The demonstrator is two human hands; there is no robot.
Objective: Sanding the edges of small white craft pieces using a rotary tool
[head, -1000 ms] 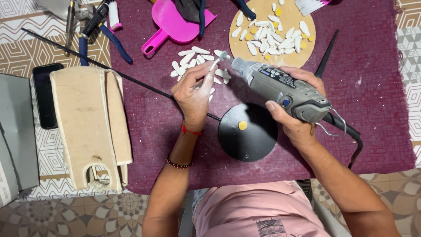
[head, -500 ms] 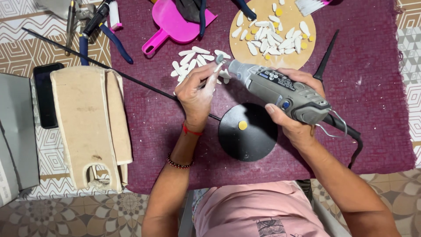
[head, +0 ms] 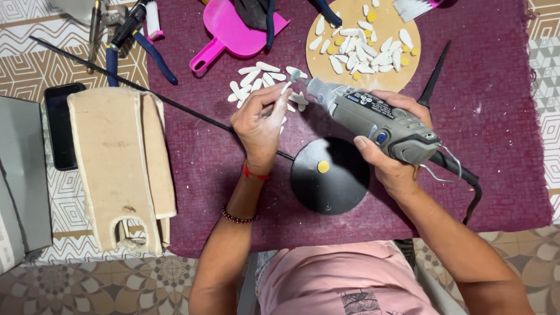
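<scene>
— Beige wooden form (head: 119,169) lies at the far left of the table; what's beside it?

— The left hand (head: 259,125), its grip pinching a small white petal piece (head: 285,88) over the maroon cloth (head: 501,128).

— And further right?

— The right hand (head: 396,157), its grip clenched around a grey rotary tool (head: 373,119), tip touching that piece, above a black disc (head: 329,175).

My grey rotary tool (head: 373,119) with its black cord sits over a dark maroon cloth (head: 496,128), near a black disc (head: 329,175) with a yellow dot. The little petal pieces (head: 262,79) look white, perhaps cream, beside a bright pink scoop (head: 233,35). The table (head: 35,70) shows a brown-and-white geometric pattern.
</scene>
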